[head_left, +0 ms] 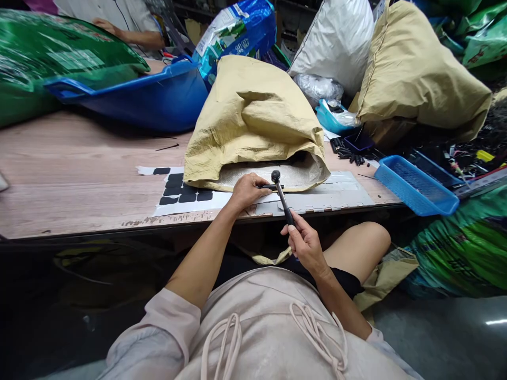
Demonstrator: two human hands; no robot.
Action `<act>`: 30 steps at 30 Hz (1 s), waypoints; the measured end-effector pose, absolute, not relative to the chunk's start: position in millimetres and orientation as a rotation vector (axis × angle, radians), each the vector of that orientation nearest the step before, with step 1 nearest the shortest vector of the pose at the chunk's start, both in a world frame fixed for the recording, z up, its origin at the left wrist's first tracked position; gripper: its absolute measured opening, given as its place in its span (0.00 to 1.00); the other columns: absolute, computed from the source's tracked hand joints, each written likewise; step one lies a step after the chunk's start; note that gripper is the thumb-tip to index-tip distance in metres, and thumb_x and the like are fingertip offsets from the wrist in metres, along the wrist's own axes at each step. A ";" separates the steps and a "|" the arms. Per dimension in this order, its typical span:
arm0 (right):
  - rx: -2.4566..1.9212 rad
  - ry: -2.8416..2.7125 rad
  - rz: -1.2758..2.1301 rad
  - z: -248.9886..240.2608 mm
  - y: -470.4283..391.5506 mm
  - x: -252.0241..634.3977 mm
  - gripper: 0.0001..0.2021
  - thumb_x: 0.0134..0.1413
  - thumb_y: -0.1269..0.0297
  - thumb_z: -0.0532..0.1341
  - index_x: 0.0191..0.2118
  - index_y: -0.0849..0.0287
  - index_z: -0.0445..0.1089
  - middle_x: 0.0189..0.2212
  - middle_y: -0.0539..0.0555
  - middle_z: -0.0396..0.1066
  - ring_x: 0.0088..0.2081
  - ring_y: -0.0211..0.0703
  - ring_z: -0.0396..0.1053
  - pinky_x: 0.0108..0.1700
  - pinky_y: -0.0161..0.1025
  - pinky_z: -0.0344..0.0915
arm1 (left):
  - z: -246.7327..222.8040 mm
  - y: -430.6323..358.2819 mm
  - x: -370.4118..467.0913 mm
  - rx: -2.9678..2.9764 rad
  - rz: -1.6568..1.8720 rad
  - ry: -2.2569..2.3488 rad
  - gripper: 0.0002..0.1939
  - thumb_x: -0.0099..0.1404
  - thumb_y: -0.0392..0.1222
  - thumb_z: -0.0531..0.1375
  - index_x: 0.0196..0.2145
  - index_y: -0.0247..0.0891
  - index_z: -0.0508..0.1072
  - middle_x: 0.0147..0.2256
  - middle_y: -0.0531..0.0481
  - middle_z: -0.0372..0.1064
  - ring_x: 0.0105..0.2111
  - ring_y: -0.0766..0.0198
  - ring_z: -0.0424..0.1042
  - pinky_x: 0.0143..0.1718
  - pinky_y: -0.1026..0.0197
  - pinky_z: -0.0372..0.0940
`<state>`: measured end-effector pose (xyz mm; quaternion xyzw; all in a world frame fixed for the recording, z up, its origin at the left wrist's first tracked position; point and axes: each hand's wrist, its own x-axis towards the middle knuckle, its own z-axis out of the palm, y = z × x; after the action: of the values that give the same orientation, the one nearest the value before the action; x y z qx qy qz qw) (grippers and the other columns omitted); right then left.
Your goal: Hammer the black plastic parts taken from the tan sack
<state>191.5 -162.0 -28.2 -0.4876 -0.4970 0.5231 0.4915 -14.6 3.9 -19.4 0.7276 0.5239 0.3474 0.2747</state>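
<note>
In my right hand (304, 241) is a slim rod (282, 198) with a black handle, a silver shaft and a round black head. It tilts up and away from me, its head in front of the sack's mouth. My left hand (249, 191) pinches a short thin black stick (270, 187) just left of the rod. An open yellow woven sack (253, 116) lies on the table beyond both hands, its pale lining facing me. Beneath its front edge are a white sheet with black rounded patches (188, 196) and a grey flat strip (340, 192).
A blue basin (146, 100) and a green bag (59, 58) stand left on the wooden table (79, 174). At right are a blue plastic basket (415, 184), small black parts (348, 153) and a full yellow sack (420, 74). Another person's arm (138, 38) shows behind the basin.
</note>
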 end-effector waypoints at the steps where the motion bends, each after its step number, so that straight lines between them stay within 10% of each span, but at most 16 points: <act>1: -1.185 -1.196 1.265 -27.9 -162.0 191.5 0.34 0.66 0.50 0.64 0.72 0.57 0.68 0.35 0.48 0.73 0.21 0.29 0.53 0.19 0.32 0.52 | -19.4 3.8 -14.5 1.953 0.930 1.421 0.14 0.58 0.46 0.71 0.41 0.41 0.90 0.39 0.47 0.80 0.40 0.54 0.75 0.42 0.56 0.66; 30: -1.268 -0.905 1.214 -29.9 -143.0 201.1 0.38 0.49 0.53 0.71 0.66 0.58 0.70 0.32 0.45 0.73 0.20 0.31 0.62 0.15 0.29 0.57 | -15.8 -1.6 -15.7 1.991 0.972 1.417 0.09 0.61 0.45 0.67 0.38 0.42 0.79 0.41 0.47 0.79 0.44 0.52 0.73 0.50 0.51 0.67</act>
<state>201.1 -143.0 -29.9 -0.5358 -0.3824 0.5132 0.5508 -15.7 -1.6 -15.8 0.7325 0.5213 0.3576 0.2528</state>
